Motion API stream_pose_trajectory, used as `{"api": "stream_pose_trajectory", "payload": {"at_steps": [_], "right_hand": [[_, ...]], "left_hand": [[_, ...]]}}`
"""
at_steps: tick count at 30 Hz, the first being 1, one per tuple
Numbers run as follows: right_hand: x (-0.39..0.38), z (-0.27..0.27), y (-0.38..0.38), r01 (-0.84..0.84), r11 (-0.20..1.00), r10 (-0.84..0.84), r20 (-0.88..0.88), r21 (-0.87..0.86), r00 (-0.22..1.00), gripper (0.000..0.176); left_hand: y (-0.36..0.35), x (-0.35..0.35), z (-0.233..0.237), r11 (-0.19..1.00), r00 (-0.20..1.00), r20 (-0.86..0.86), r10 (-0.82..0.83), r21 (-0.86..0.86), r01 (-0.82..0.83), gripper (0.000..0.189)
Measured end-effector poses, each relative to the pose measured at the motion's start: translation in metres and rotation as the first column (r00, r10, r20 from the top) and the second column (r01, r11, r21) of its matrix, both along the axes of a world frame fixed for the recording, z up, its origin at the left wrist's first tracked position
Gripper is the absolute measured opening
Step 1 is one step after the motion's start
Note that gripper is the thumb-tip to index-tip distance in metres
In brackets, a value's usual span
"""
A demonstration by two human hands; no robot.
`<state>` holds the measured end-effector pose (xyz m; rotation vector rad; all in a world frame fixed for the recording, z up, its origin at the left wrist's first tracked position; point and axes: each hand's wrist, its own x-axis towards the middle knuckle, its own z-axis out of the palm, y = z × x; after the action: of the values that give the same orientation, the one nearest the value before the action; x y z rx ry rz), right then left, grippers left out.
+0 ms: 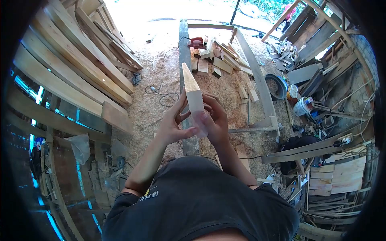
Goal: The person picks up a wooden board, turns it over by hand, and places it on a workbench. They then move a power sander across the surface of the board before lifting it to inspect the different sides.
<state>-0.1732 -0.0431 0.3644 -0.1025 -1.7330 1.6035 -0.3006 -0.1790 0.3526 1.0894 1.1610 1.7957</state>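
block [192, 90] upright before chest, over sawdust floor [146, 114] | left hand [175, 120] clasps its lower edge | right hand [216, 118] wraps its base | risk: fingertip hold may slip, dropping it; rough edges could splinter

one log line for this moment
left hand: grips wood piece | right hand: grips wood piece | wood piece: held up, pointing away | below: sawdust floor

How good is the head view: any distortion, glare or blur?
Head view: fisheye distortion curves the stacked planks at the left, and black corners frame the picture; the sunlit ground at the top is washed out to white; the wood piece, left hand and right hand are sharp and evenly lit.
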Motion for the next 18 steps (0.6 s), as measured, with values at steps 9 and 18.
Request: {"api": "stream_pose_trajectory", "payload": {"at_steps": [9, 18], "right_hand": [[0.0037, 0.0081, -0.0039, 0.023, 0.997, -0.022, 0.022, -0.080, 1.000, 0.060], [0.0009, 0.0050, -0.0052, 0.020, 0.996, -0.021, -0.002, -0.090, 1.000, 0.063]], "left_hand": [[0.0051, -0.0062, 0.0015, 0.999, 0.998, -0.069, 0.003, -0.046, -0.006, 0.134], [0.0051, -0.0093, -0.0016, 0.999, 0.996, -0.088, 0.010, -0.035, -0.013, 0.136]]}}
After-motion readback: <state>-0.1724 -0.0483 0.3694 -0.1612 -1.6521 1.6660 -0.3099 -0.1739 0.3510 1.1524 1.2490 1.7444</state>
